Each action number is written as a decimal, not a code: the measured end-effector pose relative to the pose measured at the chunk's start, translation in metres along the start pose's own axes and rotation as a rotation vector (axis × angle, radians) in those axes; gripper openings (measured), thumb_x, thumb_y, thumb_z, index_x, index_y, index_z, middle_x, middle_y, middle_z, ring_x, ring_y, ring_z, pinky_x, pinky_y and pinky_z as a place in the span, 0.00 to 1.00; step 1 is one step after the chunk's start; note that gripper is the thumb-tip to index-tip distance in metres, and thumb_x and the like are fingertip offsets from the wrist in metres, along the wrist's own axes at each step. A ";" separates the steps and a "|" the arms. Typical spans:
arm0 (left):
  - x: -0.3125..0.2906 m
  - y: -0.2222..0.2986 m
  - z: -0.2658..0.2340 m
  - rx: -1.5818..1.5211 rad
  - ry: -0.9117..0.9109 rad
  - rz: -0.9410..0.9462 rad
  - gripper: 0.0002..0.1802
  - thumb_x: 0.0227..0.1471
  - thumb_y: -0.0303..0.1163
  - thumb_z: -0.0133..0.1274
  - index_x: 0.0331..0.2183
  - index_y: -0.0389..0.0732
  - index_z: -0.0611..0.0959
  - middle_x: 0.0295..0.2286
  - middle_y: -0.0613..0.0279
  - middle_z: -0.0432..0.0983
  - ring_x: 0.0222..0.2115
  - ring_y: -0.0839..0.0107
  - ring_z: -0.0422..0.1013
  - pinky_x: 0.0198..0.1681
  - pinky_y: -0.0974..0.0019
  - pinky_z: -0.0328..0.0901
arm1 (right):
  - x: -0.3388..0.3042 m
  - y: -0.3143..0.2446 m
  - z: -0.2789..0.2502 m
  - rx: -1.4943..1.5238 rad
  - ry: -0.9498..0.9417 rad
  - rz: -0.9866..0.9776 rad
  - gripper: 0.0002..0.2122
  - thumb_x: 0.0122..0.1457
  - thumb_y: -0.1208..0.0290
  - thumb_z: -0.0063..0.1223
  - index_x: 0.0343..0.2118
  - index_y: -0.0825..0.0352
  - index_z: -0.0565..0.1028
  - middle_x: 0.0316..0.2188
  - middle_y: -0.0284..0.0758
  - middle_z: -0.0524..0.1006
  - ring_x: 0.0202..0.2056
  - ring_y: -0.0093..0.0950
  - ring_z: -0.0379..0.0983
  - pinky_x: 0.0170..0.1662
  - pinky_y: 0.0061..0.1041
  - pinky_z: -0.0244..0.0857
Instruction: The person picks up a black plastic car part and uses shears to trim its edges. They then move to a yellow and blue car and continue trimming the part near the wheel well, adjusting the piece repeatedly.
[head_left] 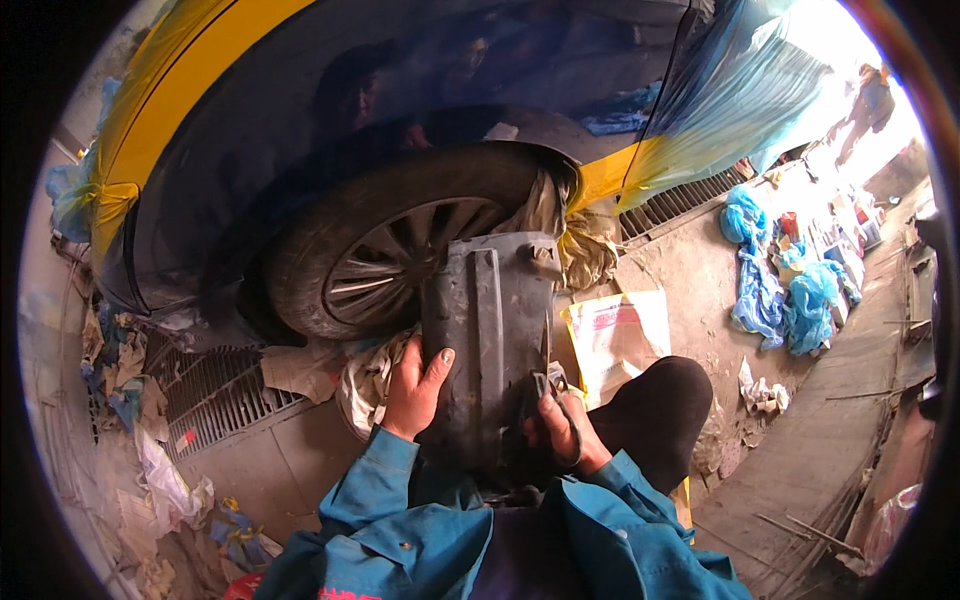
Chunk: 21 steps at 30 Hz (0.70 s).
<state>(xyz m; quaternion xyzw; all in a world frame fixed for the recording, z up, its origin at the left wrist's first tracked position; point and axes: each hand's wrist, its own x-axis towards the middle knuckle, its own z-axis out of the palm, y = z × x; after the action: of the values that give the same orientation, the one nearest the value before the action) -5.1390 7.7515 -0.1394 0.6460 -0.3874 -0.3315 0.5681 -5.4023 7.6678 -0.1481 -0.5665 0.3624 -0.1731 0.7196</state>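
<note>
I hold a dark grey plastic car panel [490, 320] upright in front of me, ribbed and dusty. My left hand [415, 385] grips its left edge, thumb on the front face. My right hand [558, 432] is at the panel's lower right edge, closed around a pair of pliers [556, 392] whose jaws touch the panel. Behind the panel is a car wheel [385, 255] with a silver spoked rim, set in the wheel arch of a dark car body [300, 120] masked with yellow tape and blue plastic sheet.
Crumpled paper and rags [372, 375] lie under the wheel. A metal floor grate [215, 385] runs left, another grate [680, 200] right. A plastic bag [620, 335] lies on the concrete beside my knee. Blue plastic bundles [790, 290] sit at right, litter [160, 480] at left.
</note>
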 end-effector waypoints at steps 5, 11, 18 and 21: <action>0.001 0.003 0.000 -0.004 -0.018 0.001 0.29 0.71 0.45 0.58 0.59 0.31 0.76 0.51 0.53 0.81 0.51 0.65 0.76 0.58 0.61 0.68 | 0.007 0.014 -0.005 -0.109 0.030 -0.063 0.33 0.74 0.36 0.35 0.36 0.67 0.77 0.24 0.36 0.79 0.23 0.26 0.75 0.28 0.27 0.66; 0.006 0.009 0.001 0.027 -0.041 -0.008 0.28 0.70 0.45 0.58 0.59 0.31 0.76 0.51 0.53 0.82 0.50 0.65 0.76 0.58 0.61 0.68 | 0.008 0.027 -0.008 0.052 0.106 0.102 0.32 0.75 0.36 0.34 0.35 0.64 0.77 0.24 0.33 0.78 0.26 0.25 0.75 0.33 0.25 0.71; 0.009 0.005 0.004 -0.008 -0.043 0.007 0.29 0.71 0.45 0.58 0.59 0.31 0.76 0.51 0.54 0.81 0.50 0.66 0.76 0.58 0.61 0.68 | 0.010 0.013 -0.002 0.025 0.104 0.045 0.33 0.76 0.36 0.34 0.32 0.65 0.77 0.24 0.32 0.78 0.25 0.25 0.75 0.28 0.27 0.65; 0.007 0.001 0.007 -0.029 -0.027 0.005 0.29 0.71 0.45 0.58 0.59 0.31 0.76 0.51 0.53 0.81 0.51 0.65 0.76 0.59 0.61 0.68 | 0.010 0.009 0.000 -0.105 0.161 -0.027 0.35 0.76 0.37 0.33 0.26 0.66 0.76 0.18 0.32 0.75 0.22 0.26 0.74 0.26 0.28 0.62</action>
<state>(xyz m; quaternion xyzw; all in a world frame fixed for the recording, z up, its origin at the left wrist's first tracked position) -5.1420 7.7418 -0.1394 0.6322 -0.3917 -0.3445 0.5729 -5.3973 7.6635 -0.1602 -0.5925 0.4200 -0.2083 0.6551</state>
